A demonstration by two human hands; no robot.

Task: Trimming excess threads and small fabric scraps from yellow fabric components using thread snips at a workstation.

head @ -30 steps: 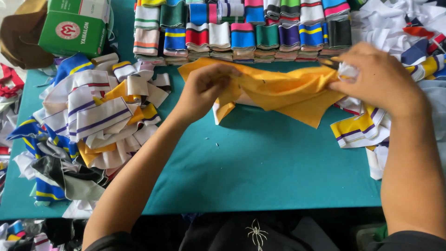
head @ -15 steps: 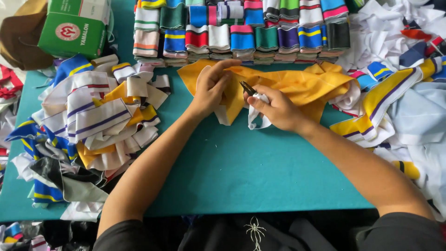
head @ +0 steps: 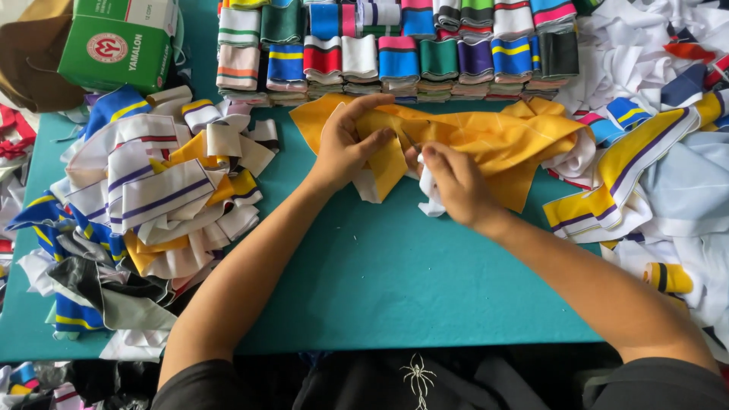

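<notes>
Between the hands lay the yellow cloth (head: pixel 486 140): the left hand (head: pixel 345 144) pinched its edge, the right hand (head: pixel 456 182) gripped it with small scissors (head: pixel 410 143); a slip risked nicking the nearby left fingers (head: pixel 380 138)

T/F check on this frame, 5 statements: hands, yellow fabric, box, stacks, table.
1. Both hands are on the yellow fabric. True: the left hand and the right hand both grip it.
2. The table is red. False: it is teal.
3. A green box sits at the far left. True.
4. The folded striped bands are stacked at the near edge, by the person's body. False: they line the far edge.
5. The right hand holds nothing but yellow cloth. False: a white piece shows under its fingers, and a thin dark tool seems to be at the fingertips.
</notes>
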